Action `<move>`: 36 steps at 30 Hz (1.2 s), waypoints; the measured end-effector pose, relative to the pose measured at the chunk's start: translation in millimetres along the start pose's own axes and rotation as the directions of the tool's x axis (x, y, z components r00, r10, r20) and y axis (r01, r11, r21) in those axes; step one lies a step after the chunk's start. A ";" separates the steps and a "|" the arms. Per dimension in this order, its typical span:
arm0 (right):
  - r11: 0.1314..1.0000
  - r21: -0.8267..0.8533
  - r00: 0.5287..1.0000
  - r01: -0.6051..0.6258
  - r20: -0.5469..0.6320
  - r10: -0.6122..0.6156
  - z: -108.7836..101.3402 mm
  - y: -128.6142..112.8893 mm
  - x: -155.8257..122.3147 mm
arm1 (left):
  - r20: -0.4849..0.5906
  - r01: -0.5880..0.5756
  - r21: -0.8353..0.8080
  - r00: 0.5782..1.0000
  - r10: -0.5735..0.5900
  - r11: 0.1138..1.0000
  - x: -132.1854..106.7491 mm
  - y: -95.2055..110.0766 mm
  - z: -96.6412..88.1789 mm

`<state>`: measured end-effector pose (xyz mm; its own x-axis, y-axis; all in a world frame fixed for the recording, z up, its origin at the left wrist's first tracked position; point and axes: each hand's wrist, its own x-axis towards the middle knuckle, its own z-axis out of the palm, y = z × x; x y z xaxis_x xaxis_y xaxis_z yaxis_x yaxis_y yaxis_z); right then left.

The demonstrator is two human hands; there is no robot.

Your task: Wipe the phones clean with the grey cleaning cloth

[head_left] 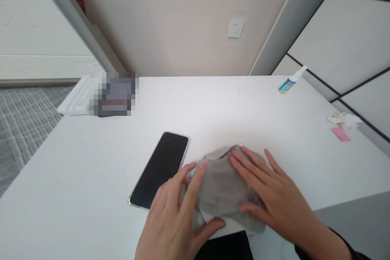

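A crumpled grey cloth [225, 189] lies bunched on the white table, and parts of it are blurred. My left hand [175, 215] curls around its left side, index finger on top and thumb at the lower edge. My right hand [271, 189] rests on the right part of the cloth with fingers stretched and spread. A white strip [230, 228] shows below the cloth; what it belongs to is hidden. Left of the cloth lies a smartphone [161, 166] in a clear case, its screen dark. A flat black thing [227, 248] sits at the bottom, partly out of view.
On the white table [195, 105] stands a white bottle [291, 81] with a blue label at the back right. A pink slip [340, 134] and a crumpled tissue [344, 120] lie at the right edge. A white tray [77, 99] and a blurred dark packet [117, 95] are back left.
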<state>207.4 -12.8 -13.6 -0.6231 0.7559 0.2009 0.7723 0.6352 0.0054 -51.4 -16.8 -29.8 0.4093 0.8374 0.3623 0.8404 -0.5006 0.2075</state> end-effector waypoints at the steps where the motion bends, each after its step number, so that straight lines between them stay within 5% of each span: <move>1: 1.000 -0.019 1.000 -0.025 -0.016 0.024 -0.6 1.8 -1.2 | 0.000 -0.001 -0.001 1.000 0.001 1.000 0.5 0.3 0.6; 5: 0.977 0.009 0.976 0.211 -0.046 -0.211 0.9 1.8 -6.3 | -0.002 0.002 -0.012 1.000 -0.002 1.000 2.6 1.7 0.0; 10: 0.997 -0.030 0.997 -0.072 -0.027 0.072 4.4 6.2 -6.2 | 0.013 -0.006 -0.011 1.000 0.006 1.000 2.4 2.8 -2.4; 15: 0.971 0.003 0.971 0.239 0.010 -0.239 5.6 -3.7 7.5 | -0.005 -0.003 0.007 1.000 0.003 1.000 -0.3 0.7 -0.4; 20: 0.996 -0.082 1.000 -0.019 -0.009 0.019 2.3 3.3 16.3 | -0.005 -0.018 0.027 1.000 0.018 0.999 -1.1 0.4 0.1; 25: 0.975 -0.014 0.973 0.224 0.058 -0.223 2.4 2.2 9.0 | -0.007 -0.013 0.058 1.000 0.013 0.998 1.2 2.4 -1.9; 30: 0.990 -0.100 0.995 -0.102 -0.025 0.100 3.4 17.5 -1.0 | -0.011 -0.024 0.026 1.000 0.025 0.999 2.5 2.2 0.2; 34: 0.980 -0.033 0.980 0.197 0.036 -0.196 0.6 8.8 -4.5 | 0.004 -0.008 0.025 1.000 0.008 1.000 1.7 2.8 -2.4; 36: 0.985 -0.043 0.986 0.165 0.032 -0.164 -1.0 8.1 -5.0 | 0.007 -0.005 0.027 1.000 0.004 1.000 0.6 3.0 -3.9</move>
<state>216.9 -11.6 -13.6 -0.7447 0.6466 0.1657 0.6637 0.7436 0.0809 -50.0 -18.7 -25.4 0.4155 0.8367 0.3568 0.8479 -0.4983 0.1810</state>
